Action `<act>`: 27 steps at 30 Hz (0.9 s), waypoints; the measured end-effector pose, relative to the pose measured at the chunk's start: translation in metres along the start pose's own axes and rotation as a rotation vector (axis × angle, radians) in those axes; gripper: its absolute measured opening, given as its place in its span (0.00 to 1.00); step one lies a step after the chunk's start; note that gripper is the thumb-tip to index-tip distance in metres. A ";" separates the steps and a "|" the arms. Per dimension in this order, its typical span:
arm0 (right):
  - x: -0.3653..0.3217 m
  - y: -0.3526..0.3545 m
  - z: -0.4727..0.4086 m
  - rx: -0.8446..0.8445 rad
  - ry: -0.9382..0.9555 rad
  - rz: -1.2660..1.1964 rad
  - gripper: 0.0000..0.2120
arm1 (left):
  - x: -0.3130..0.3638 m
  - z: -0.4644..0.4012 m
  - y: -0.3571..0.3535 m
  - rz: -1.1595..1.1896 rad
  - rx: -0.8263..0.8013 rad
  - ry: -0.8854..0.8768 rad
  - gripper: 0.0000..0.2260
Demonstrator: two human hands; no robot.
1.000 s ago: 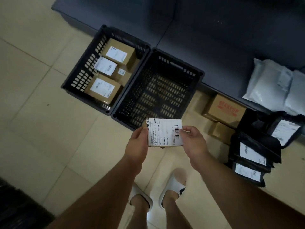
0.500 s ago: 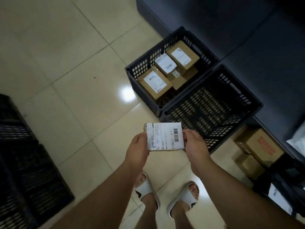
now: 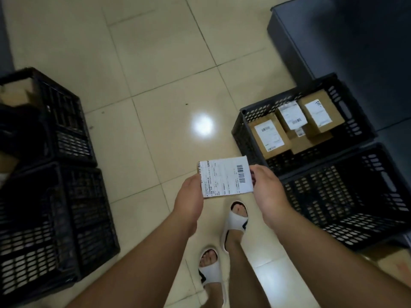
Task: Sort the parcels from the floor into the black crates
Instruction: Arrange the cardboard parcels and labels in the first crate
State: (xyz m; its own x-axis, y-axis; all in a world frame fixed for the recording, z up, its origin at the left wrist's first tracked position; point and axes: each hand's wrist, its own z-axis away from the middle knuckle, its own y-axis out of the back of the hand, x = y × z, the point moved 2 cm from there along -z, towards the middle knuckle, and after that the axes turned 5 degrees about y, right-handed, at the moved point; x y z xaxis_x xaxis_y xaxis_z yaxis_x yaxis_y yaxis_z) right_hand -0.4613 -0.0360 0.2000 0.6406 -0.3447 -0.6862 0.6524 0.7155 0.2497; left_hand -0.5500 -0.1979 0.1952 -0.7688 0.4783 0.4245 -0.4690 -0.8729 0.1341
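Two hands hold a small parcel [image 3: 225, 177] in mid-air above the tiled floor [image 3: 160, 85], its white shipping label with a barcode facing up. The left hand [image 3: 189, 196] grips the parcel's left edge with its fingers curled underneath, and the right hand [image 3: 266, 192] pinches the right edge with the thumb on top. Below the parcel stand the person's feet in white slides [image 3: 234, 221]. To the right, two black crates sit touching one another: the farther crate [image 3: 244, 130] holds several brown cardboard boxes [image 3: 269, 135] with white labels, packed close together, while the nearer crate [image 3: 347, 196] shows only its perforated bottom. Both stand against a dark piece of furniture [image 3: 355, 41] at the upper right. To the left, well apart from these, two more black crates stand side by side; the nearer left crate [image 3: 55, 230] looks bare inside, and the farther left crate [image 3: 55, 112] contains something dark and something brown, too blurred to identify. A bright reflection of light [image 3: 203, 125] lies on the floor between the two groups.
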 end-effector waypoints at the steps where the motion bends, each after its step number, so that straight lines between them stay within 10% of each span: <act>1: -0.008 -0.007 -0.008 -0.013 0.013 0.016 0.13 | 0.007 -0.004 0.004 0.008 0.010 0.005 0.19; 27: -0.165 -0.150 -0.159 -0.127 -0.015 0.138 0.14 | 0.187 -0.145 0.075 0.136 0.116 0.108 0.16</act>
State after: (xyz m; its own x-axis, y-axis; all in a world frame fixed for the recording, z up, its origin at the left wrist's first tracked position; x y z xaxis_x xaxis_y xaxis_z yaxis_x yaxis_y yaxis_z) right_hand -0.7288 0.0103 0.1669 0.7272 -0.2462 -0.6408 0.5023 0.8271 0.2522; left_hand -0.7919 -0.1600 0.1546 -0.8665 0.3574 0.3484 -0.3096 -0.9324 0.1866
